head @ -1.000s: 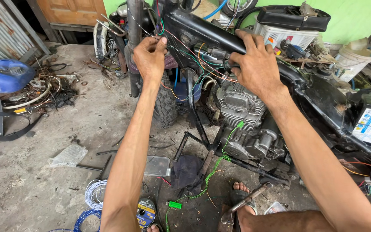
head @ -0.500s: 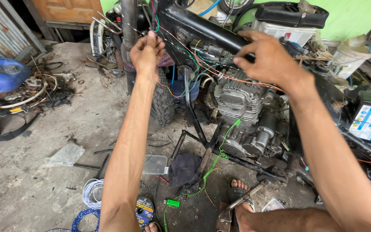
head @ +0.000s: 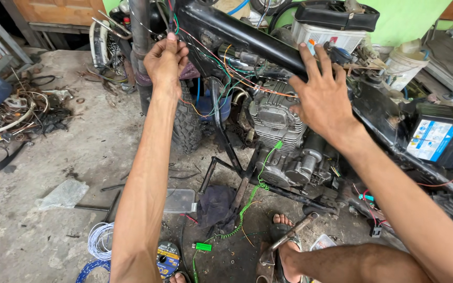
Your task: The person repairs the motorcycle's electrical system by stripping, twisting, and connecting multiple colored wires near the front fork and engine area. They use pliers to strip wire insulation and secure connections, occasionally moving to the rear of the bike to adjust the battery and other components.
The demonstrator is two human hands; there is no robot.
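Pinching a thin wire between the fingertips of the left hand, up by the steering head of the black motorcycle frame, apparently to keep that strand apart from the tangled wiring loom along the tube. Resting the right hand spread flat, fingers splayed, against the frame tube just above the engine (probably to steady it), gripping nothing. Lying on the concrete floor near its lower edge: wire coils and a tape roll.
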